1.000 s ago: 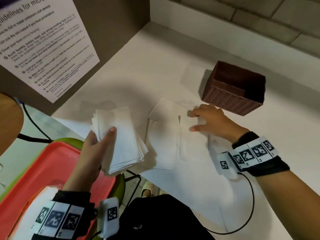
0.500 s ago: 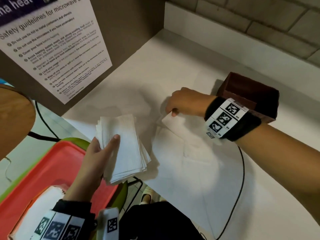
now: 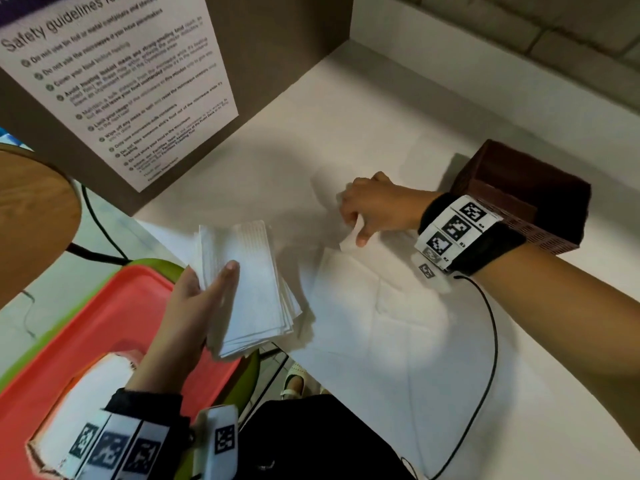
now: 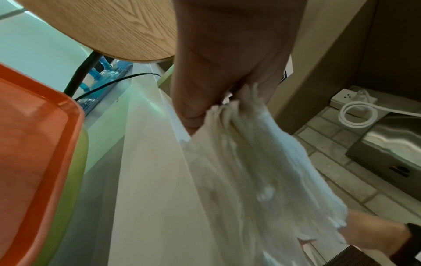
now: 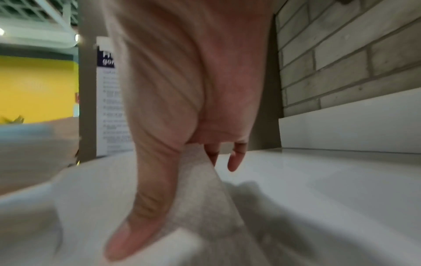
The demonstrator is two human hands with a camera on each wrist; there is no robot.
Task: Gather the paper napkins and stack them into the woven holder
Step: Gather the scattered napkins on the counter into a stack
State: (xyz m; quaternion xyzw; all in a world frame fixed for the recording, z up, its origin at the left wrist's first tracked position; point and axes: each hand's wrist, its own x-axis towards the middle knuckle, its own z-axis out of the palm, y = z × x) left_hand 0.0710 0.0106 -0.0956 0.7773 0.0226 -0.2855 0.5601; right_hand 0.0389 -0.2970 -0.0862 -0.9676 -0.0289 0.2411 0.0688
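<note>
At centre frame the right hand [image 3: 375, 206] pinches a corner of a loose napkin [image 3: 363, 292] on the white counter [image 3: 277, 140], thumb against curled fingers. Lower left, the left hand [image 3: 194, 306] grips a napkin stack [image 3: 252, 289]. The woven holder [image 3: 526, 188] stands at right.

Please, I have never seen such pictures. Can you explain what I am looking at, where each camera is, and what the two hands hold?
No machine here: a person works with bare hands and wears three cameras. The large picture comes from the head, looking down. The other two come from bands on each wrist, looking along the fingers.

The left hand holds a stack of napkins; the left wrist view shows the same stack from underneath. The right hand pinches the corner of one napkin lying on the white counter, seen close in the right wrist view. More napkins lie flat there. The brown woven holder stands behind the right wrist. An orange tray is below left.
</note>
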